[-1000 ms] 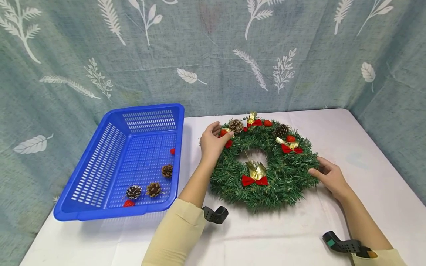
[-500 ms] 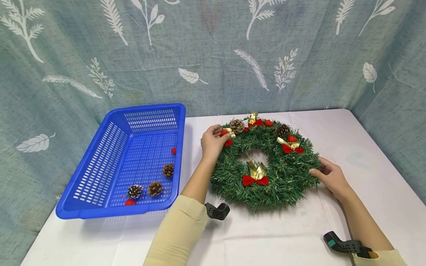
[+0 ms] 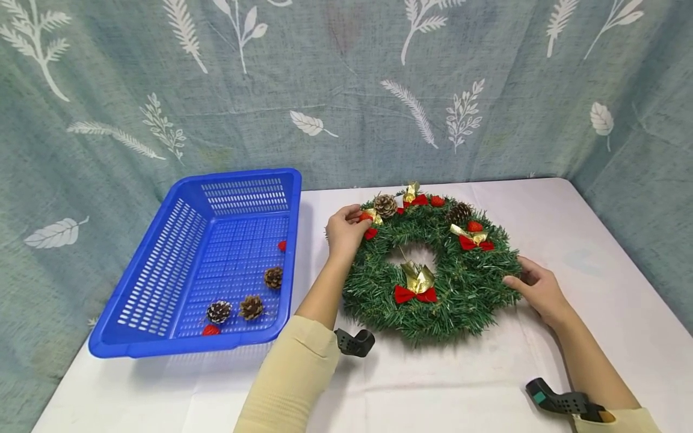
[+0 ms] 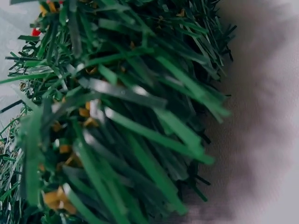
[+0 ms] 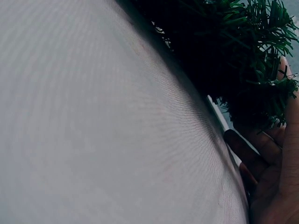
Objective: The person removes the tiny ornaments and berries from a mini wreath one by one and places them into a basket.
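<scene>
On the white table (image 3: 487,385), our left hand (image 3: 342,231) pinches a red berry (image 3: 365,216) on the wreath (image 3: 433,270), our right hand (image 3: 538,291) curling around its rim; a hard tug could drag the wreath askew.

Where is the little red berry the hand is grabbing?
In the head view, the red berry sits on the wreath at its upper-left edge, pinched by the left hand, just left of a pine cone.
</scene>
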`<state>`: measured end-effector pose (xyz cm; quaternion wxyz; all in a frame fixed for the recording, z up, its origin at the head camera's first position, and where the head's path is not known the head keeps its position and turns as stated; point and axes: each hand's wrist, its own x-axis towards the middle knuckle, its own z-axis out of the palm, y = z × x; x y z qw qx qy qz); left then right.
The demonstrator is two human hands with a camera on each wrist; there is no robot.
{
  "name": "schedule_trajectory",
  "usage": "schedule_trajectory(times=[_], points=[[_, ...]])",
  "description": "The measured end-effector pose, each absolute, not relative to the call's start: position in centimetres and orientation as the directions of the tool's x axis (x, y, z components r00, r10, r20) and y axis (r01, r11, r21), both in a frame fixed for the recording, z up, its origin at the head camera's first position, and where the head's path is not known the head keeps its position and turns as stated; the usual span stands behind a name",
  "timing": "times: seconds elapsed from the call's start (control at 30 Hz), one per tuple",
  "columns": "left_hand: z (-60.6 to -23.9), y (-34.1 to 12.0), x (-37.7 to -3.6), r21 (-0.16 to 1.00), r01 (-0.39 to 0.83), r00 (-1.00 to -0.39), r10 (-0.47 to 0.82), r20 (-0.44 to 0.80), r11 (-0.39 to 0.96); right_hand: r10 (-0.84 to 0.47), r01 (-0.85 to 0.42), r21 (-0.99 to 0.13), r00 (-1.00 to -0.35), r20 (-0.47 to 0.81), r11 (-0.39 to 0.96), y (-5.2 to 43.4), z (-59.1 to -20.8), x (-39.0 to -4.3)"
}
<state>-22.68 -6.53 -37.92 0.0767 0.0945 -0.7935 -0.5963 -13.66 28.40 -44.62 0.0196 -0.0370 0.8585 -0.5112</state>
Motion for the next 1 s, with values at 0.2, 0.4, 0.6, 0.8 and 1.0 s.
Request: schedule_trajectory(times=[0.2,0.4,0.6,0.8,1.0], points=[[-37.84,-6.48,-22.65,0.948,-0.084,-0.966,-0.260,-0.002,0.306,-0.077,-0.055,-0.880,-0.997,0.021,0.473,28.36,-44.72,-13.67],[-37.96,-6.47,-22.63,0.932,-0.094,-0.964,-0.268,0.004,0.351,-0.076,-0.062,-0.880,-0.997,0.029,0.471,28.35,-44.67,-13.66],[-38.19,-6.54,-22.55,0.937,-0.073,-0.958,-0.287,0.029,0.341,-0.075,-0.075,-0.880,-0.996,0.044,0.470,28.29,-44.78,-13.70],[-38.20,-6.58,-22.37,0.947,-0.024,-0.950,-0.302,0.078,0.319,-0.082,-0.083,-0.880,-0.995,0.050,0.468,28.24,-44.70,-13.66],[-38.09,-6.63,-22.31,0.969,-0.005,-0.944,-0.322,0.077,0.246,-0.082,-0.087,-0.885,-0.995,0.056,0.458,28.22,-44.69,-13.60]])
